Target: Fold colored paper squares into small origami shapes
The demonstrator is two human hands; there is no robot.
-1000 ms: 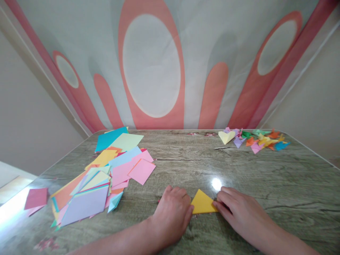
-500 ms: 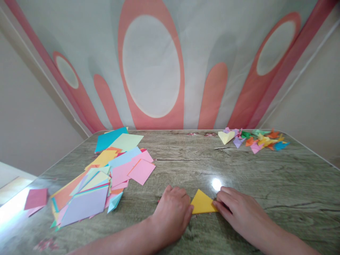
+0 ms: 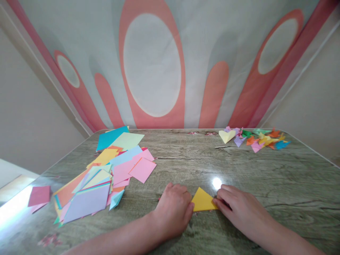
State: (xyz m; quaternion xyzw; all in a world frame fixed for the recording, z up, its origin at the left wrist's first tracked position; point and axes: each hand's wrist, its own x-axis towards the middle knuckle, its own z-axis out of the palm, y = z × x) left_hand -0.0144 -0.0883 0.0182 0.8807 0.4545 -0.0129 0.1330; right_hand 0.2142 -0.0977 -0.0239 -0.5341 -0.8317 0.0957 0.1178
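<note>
A yellow sheet of origami paper (image 3: 203, 201), folded into a triangle, lies between my hands with its peak pointing away from me. My left hand (image 3: 175, 209) is curled, its thumb and fingers closed on the triangle's left corner. At the right corner, my right hand (image 3: 235, 205) pinches the paper between thumb and bent fingers. Both lower corners are covered by my fingers. The long folded edge runs along my side of the paper, close to the table top.
Loose coloured paper sheets (image 3: 89, 202) are heaped on the left of the wood-patterned table (image 3: 175, 156). A pink square (image 3: 39, 196) lies at far left. Small folded paper figures (image 3: 261, 140) and a cream paper heart (image 3: 227, 136) sit at the back right, before a patterned backdrop (image 3: 196, 53).
The camera view has shifted very slightly. My hands keep their hold on the yellow triangle, and its shape looks the same.
</note>
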